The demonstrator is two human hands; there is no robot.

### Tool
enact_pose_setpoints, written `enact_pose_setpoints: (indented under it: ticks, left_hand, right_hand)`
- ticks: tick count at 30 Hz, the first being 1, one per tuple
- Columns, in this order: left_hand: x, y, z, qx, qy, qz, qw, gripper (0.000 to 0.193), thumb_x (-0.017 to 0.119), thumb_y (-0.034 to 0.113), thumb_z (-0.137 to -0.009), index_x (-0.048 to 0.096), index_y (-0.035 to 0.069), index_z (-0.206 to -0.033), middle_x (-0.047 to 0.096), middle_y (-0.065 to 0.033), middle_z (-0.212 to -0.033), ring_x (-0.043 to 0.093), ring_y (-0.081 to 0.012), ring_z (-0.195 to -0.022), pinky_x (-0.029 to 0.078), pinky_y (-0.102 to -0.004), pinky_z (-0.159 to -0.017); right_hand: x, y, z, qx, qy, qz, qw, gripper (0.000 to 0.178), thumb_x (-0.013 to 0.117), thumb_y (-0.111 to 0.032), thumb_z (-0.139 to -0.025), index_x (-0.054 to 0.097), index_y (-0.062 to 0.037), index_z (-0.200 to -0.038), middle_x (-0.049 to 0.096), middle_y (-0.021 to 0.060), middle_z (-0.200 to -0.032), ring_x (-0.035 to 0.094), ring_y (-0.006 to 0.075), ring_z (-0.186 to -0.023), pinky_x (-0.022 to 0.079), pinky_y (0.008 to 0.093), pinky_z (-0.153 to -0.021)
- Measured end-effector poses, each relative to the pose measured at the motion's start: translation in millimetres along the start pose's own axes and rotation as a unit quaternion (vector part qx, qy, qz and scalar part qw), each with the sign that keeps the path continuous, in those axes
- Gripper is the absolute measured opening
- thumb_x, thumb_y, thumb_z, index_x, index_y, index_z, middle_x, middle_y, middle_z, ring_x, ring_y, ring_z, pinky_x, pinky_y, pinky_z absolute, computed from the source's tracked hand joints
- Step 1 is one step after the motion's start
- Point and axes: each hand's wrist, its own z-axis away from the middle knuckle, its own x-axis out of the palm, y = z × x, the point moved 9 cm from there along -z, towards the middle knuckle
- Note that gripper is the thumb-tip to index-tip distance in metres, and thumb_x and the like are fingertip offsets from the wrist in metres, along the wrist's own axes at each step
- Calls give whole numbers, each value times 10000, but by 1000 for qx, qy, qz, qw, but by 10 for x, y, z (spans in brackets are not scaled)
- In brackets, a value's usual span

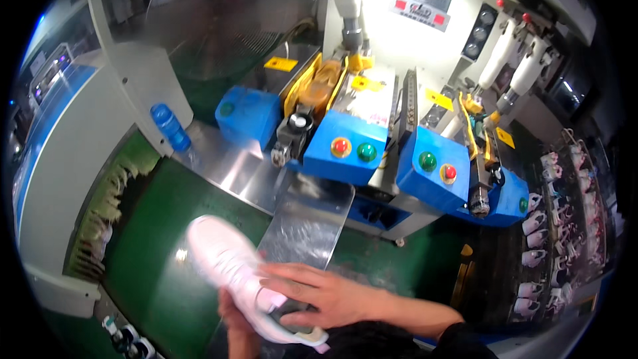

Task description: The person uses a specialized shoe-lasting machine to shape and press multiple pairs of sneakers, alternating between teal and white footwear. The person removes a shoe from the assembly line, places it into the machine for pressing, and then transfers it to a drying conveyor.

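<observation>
A white lace-up sneaker (229, 259) with a pinkish tint is held up in front of me, its toe pointing to the far left and its heel toward me. My left hand (237, 322) grips it from below along its left side; most of those fingers are hidden behind the shoe. Across the ankle opening lies my right hand (319, 296), its fingers on the tongue and collar and its thumb at the dark opening. Whatever is inside the shoe is mostly covered by that hand.
Ahead stands a machine with blue control boxes (345, 149) bearing red and green buttons. A metal shelf (312, 213) juts out beyond the sneaker. A blue bottle (171, 127) stands at left, near a brush-curtained machine opening (106, 206). Racks of shoes (535, 239) line the right.
</observation>
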Motion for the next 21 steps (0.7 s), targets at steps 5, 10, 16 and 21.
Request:
enact_pose_setpoints:
  ticks: [5,10,16,21]
  left_hand:
    - [474,-754,117,-112,127,8,986,725,339,575,-914,344,26,-1387,498,-160,-1303,518,-289,-1149,408,-415,-993]
    - [550,-1085,100,-181,148,23,972,748,281,666,-871,473,42,-1234,638,-207,-898,638,-336,-684,539,-413,-586]
    - [668,-986,14,-171,105,-18,980,691,291,544,-933,356,13,-1371,512,-165,-1272,536,-295,-1117,401,-419,-990]
    - [752,-943,-158,-119,-39,-108,986,870,394,632,-842,300,-45,-1381,424,-229,-1340,473,-319,-1185,362,-418,-1010]
  right_hand:
    - [-701,33,68,35,70,119,990,189,685,-132,-808,689,-51,-979,666,115,-878,639,203,-680,507,295,-578]
    - [-1041,184,188,177,107,22,978,133,641,-120,-865,711,-7,-861,634,118,-625,583,121,-481,399,242,-427]
    - [-842,553,677,305,159,-238,908,219,652,-178,-872,676,-28,-1030,690,56,-908,625,81,-787,505,226,-650]
    - [-446,477,1252,271,154,-383,869,738,695,-236,-827,285,6,-1391,550,129,-1226,547,222,-1090,420,348,-959]
